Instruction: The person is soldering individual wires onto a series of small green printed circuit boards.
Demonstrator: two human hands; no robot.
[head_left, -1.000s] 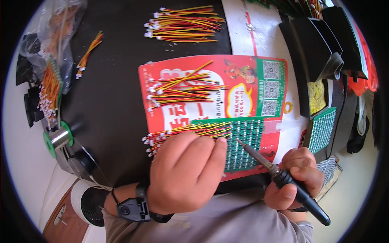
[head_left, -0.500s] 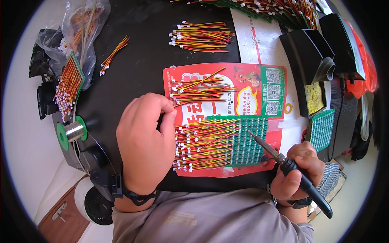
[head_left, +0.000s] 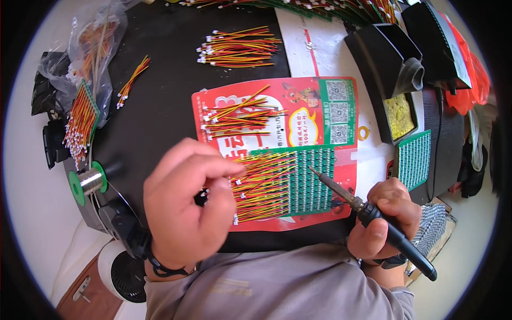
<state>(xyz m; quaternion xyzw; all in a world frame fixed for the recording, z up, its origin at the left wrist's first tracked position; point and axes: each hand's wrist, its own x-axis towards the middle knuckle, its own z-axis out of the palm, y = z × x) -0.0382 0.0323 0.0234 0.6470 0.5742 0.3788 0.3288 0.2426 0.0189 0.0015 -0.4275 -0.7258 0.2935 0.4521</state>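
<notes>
Centrally, a smooth red sheet (head_left: 344,175) is lying below your curled left hand (head_left: 189,205), hold unclear, and a gridded green board (head_left: 312,188); your right hand (head_left: 388,217) is clasping a tapering soldering iron (head_left: 368,213); wires (head_left: 262,184) are lining the board's left.

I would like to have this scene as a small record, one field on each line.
Left hand: bent over the wires' connector ends; grip unclear
Right hand: holds soldering iron
Iron tip: over the green circuit board; contact unclear
Board's left part: covered by wires
Under board: red printed sheet
Loose wires: one group on the sheet, another bunch on the black table
Far left: solder spool
Right side: second board
</notes>
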